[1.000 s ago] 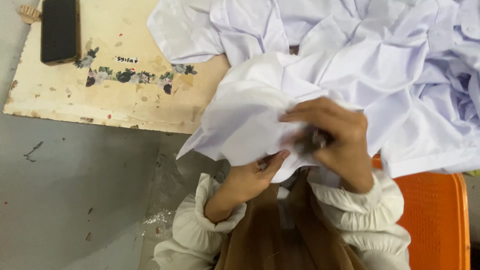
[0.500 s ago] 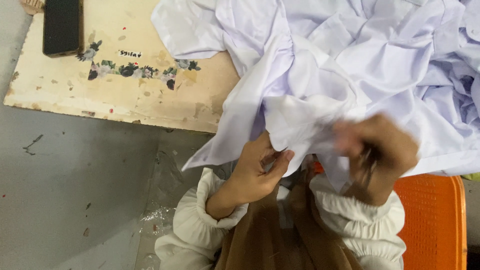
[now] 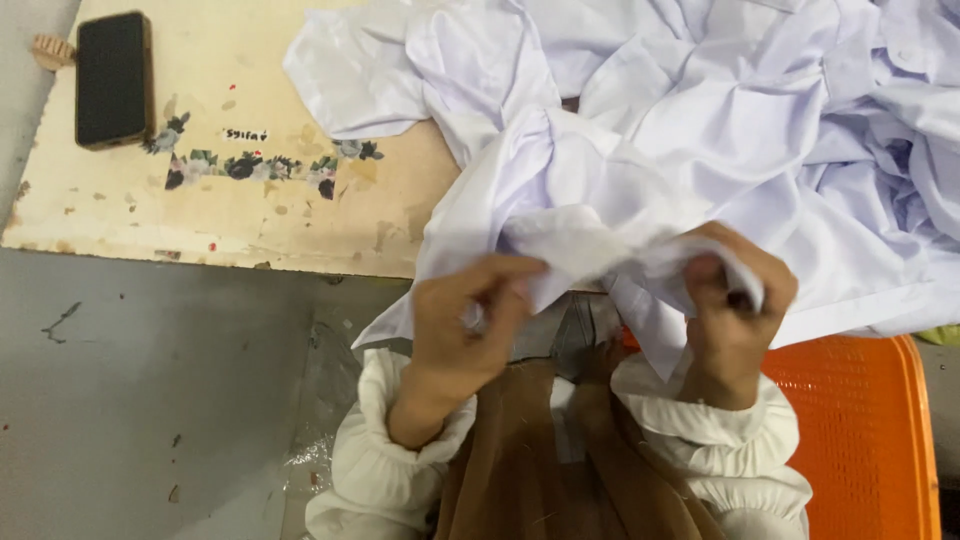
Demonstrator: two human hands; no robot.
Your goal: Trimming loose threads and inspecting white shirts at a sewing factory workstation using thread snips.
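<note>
A heap of white garments (image 3: 700, 120) covers the right part of a worn cream table (image 3: 250, 210) and hangs over its near edge. My left hand (image 3: 465, 315) pinches a fold of the white cloth just below the table edge. My right hand (image 3: 735, 300) grips another part of the same cloth, with a small dark thing half hidden in its fingers. A short stretch of fabric runs between the two hands. My cream sleeves and brown clothing show below.
A dark phone (image 3: 113, 78) lies at the table's far left corner. A row of dark flower stickers (image 3: 250, 165) runs across the tabletop. An orange plastic crate (image 3: 860, 430) stands at my right. Grey concrete floor (image 3: 130, 400) lies to the left.
My hands have moved apart, the left one shifting left and the right one right, spreading the cloth between them. The view has tilted slightly.
</note>
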